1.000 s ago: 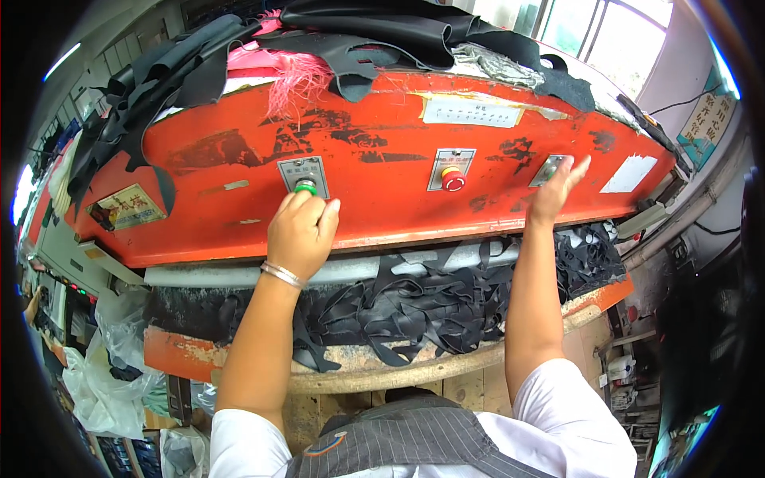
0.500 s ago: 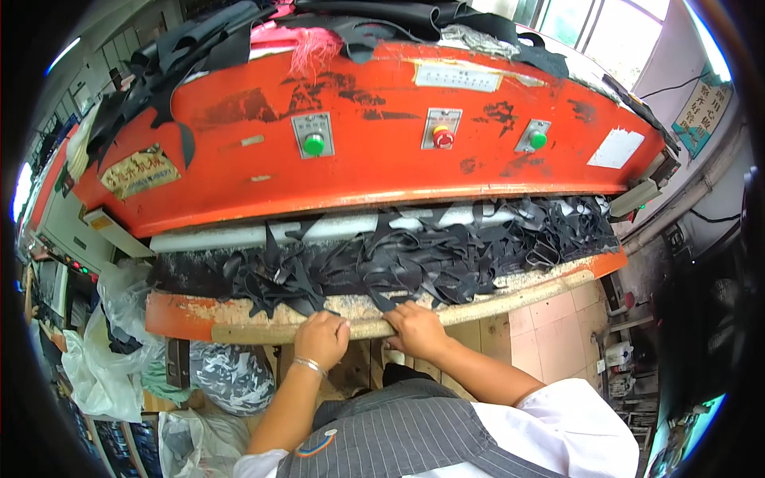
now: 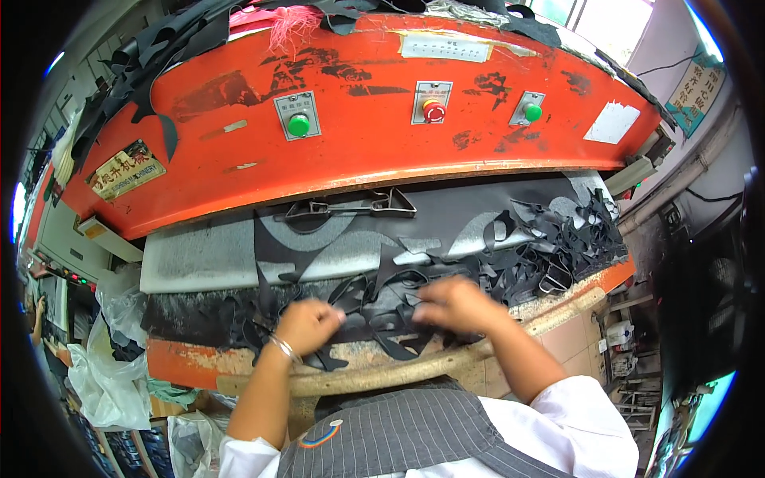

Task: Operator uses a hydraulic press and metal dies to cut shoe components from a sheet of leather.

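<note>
Both hands are over a heap of black leather-like offcuts (image 3: pixel 382 319) along the front of a press bed. My left hand (image 3: pixel 309 325), with a bracelet at the wrist, is curled closed low over the scraps; whatever its fingers hold is hidden. To its right, my right hand (image 3: pixel 456 307) reaches over the same heap, its fingers bent and blurred by motion. Behind the heap, a black sheet (image 3: pixel 478 203) with cut-out gaps lies on a white board (image 3: pixel 191 255). A metal cutting die (image 3: pixel 351 207) rests on the sheet, and a smaller die (image 3: pixel 556 279) sits among scraps at right.
The press's red front (image 3: pixel 358 135) spans the far side, carrying a left green button (image 3: pixel 299 124), a red button (image 3: pixel 433 111) and a right green button (image 3: pixel 532 112). A pale padded edge (image 3: pixel 319 385) borders the bed near me. Plastic bags (image 3: pixel 103 366) stand at left.
Both hands have left the bed's front edge and moved forward over the scraps. The bed has come nearer to me, exposing more white board, the black sheet and the large die.
</note>
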{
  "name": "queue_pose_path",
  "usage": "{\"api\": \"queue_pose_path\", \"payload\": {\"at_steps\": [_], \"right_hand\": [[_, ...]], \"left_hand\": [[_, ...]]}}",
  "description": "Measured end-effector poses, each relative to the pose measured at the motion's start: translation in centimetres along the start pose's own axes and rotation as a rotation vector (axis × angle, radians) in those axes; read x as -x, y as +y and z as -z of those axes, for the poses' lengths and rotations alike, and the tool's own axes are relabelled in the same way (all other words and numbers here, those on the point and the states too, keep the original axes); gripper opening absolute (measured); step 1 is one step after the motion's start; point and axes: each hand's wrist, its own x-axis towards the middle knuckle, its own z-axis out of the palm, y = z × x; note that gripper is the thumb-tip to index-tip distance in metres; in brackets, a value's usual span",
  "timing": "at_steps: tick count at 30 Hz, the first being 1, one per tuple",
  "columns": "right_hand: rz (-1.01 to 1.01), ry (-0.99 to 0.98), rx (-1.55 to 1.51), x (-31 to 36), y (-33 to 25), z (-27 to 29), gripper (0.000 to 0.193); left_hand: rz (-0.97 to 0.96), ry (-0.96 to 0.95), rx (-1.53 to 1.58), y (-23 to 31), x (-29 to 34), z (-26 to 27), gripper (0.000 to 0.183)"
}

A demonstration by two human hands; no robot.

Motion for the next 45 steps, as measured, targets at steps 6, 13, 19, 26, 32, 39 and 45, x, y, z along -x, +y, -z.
{"api": "queue_pose_path", "payload": {"at_steps": [6, 13, 19, 26, 32, 39, 45], "right_hand": [[-0.403, 0.465, 0.608, -9.2, 14.0, 9.2, 0.063], [-1.104, 0.163, 0.404, -3.6, 14.2, 7.8, 0.084], [-1.046, -0.043, 0.680, 5.2, 4.1, 2.1, 0.090], [-0.161, 0.007, -0.065, 1.9, -0.2, -1.7, 0.066], [0.068, -0.161, -0.685, -4.4, -2.8, -2.5, 0.076], [0.143, 0.403, -1.523, -3.4, -1.9, -2.2, 0.053], [0.069, 0.949, -1.407, -4.2, 4.3, 6.1, 0.029]], "left_hand": [[-0.065, 0.444, -0.060, -3.9, -18.3, 4.9, 0.021], [0.067, 0.149, -0.290, -9.7, -29.5, 4.9, 0.022], [-0.151, 0.362, -0.177, -10.5, -30.3, 3.4, 0.009], [-0.577, 0.624, -0.127, -7.4, -21.0, 3.6, 0.030], [-0.585, 0.896, -0.060, -1.5, -8.5, 3.7, 0.037], [-0.851, 0.789, -0.117, 9.5, -5.2, -4.2, 0.042], [-1.009, 0.612, 0.165, 15.2, -10.6, -14.4, 0.050]]}}
